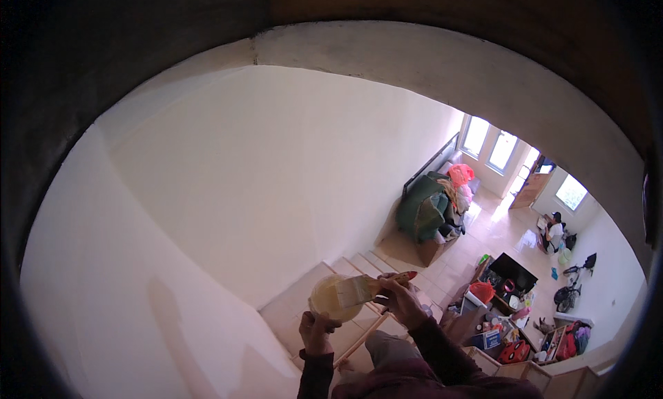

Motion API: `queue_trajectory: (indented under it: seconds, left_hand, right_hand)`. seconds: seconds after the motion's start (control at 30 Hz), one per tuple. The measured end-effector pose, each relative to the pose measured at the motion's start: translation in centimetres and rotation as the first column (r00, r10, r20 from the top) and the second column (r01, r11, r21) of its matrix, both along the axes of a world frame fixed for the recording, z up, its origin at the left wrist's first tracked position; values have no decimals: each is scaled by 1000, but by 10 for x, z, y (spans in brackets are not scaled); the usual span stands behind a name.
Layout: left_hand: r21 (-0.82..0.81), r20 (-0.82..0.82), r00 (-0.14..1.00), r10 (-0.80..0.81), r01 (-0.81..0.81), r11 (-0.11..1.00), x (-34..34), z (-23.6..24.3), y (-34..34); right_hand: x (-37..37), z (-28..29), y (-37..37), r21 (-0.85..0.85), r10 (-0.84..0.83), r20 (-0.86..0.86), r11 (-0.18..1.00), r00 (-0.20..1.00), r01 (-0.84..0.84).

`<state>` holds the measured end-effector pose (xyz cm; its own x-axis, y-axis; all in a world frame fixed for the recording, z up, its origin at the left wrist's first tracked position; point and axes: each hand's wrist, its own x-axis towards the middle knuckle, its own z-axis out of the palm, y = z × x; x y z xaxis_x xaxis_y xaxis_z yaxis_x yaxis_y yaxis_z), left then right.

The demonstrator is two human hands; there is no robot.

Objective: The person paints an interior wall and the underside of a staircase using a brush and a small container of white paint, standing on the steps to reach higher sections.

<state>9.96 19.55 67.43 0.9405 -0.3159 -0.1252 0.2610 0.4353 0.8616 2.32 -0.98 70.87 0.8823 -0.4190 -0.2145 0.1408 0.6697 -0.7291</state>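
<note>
My left hand (pixel 316 331) grips the lower edge of a round tub (pixel 323 301) that has something pale yellow in it. In my right hand (pixel 404 304) is a wide flat paintbrush (pixel 355 291), held by its handle, which ends in a red tip. The brush head lies over the right side of the tub's mouth, its pale bristles pointing left. Whether the bristles touch the rim or the contents, I cannot tell. Both hands are in front of my body, above light-coloured stairs (pixel 352 266).
A bare cream wall (pixel 262 157) rises on the left beside the stairs. Down in the room, a green-covered heap (pixel 423 206) stands against the wall. Crowded household things surround a black television (pixel 513 272). Farther back a person (pixel 554 232) is low down near a bicycle (pixel 568 294).
</note>
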Motion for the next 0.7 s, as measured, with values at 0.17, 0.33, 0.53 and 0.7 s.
queue_trajectory:
  seconds: [0.17, 0.33, 0.53, 0.7]
  left_hand:
    - [-91, -38, 998, -46, 42, 995, 25, 9, 5]
    - [-99, 9, 997, -78, 78, 992, 38, 20, 3]
    - [-89, 15, 999, -44, 46, 995, 44, -7, 10]
    - [5, -2, 1000, 12, -12, 1000, 42, -27, -3]
  right_hand:
    - [18, 10, 14, 156, -64, 117, 987, 991, 46]
    - [45, 66, -34, -44, -230, 391, 963, 891, 267]
    - [122, 276, -72, -437, -240, 801, 390, 548, 811]
    - [192, 355, -135, -598, -76, 774, -416, 629, 686]
